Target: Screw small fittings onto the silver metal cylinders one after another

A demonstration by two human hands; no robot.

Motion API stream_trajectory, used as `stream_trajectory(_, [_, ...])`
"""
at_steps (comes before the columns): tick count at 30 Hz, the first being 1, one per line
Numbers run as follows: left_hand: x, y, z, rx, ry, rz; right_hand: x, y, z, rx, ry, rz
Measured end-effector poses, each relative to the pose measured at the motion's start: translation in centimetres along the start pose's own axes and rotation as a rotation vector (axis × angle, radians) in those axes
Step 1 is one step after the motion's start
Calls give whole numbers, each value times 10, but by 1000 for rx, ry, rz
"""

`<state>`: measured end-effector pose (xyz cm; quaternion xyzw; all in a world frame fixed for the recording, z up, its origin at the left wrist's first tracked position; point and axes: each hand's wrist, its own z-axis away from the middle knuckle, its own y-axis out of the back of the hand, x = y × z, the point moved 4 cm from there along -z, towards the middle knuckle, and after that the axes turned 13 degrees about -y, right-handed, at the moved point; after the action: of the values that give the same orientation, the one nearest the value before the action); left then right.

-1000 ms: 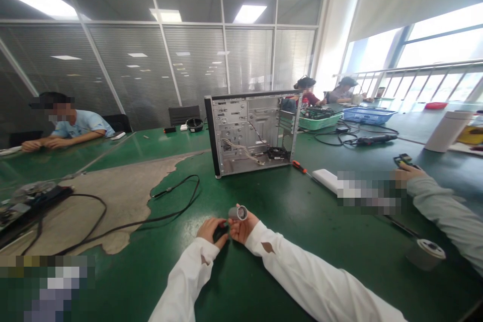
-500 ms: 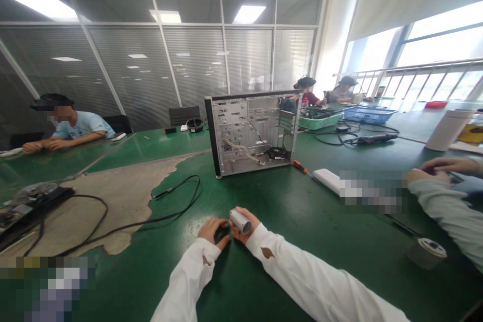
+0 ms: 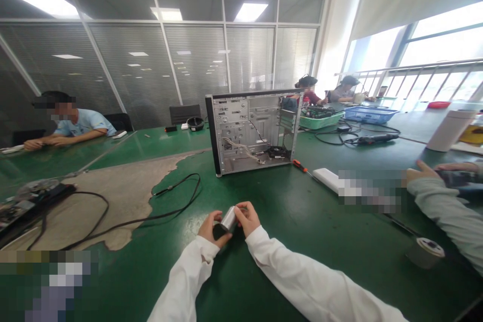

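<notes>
A small silver metal cylinder (image 3: 228,219) is held between my two hands, tilted, just above the green tabletop. My left hand (image 3: 211,229) curls round its lower left end, thumb below and fingers above. At the upper right end, my right hand (image 3: 248,218) pinches it with thumb and fingertips. Beyond my hands stands an open computer case (image 3: 256,133) on its base, with loose cables and a dark fan inside. Whatever lies under the fingers is hidden.
An orange-handled screwdriver (image 3: 300,165) lies beside the case, near a white bar (image 3: 328,181). Black cable (image 3: 162,216) crosses the left side. A roll-like can (image 3: 426,252) stands at right, near a co-worker's sleeve (image 3: 437,206). Green basket (image 3: 320,122) and blue basket (image 3: 372,115) sit behind.
The cylinder has turned in my hands and shifted slightly left. My left hand has closed on it, while my right hand has moved from wrapping it to pinching its end.
</notes>
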<state>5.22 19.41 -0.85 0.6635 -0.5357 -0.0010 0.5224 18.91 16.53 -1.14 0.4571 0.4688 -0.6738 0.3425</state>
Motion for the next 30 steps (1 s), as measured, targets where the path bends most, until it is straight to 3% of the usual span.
stream_trajectory(8, [16, 12, -1, 91, -116, -70, 0, 2, -2, -20, -41, 2])
stream_trajectory(15, [8, 15, -1, 155, -13, 21, 0, -1, -3, -93, -10, -47])
stream_trajectory(22, [-18, -1, -1, 191, 135, 405, 7, -5, -3, -219, -89, -70])
stream_trajectory(30, [-14, 1, -2, 190, 211, 500, 13, -9, -2, -222, -199, -208])
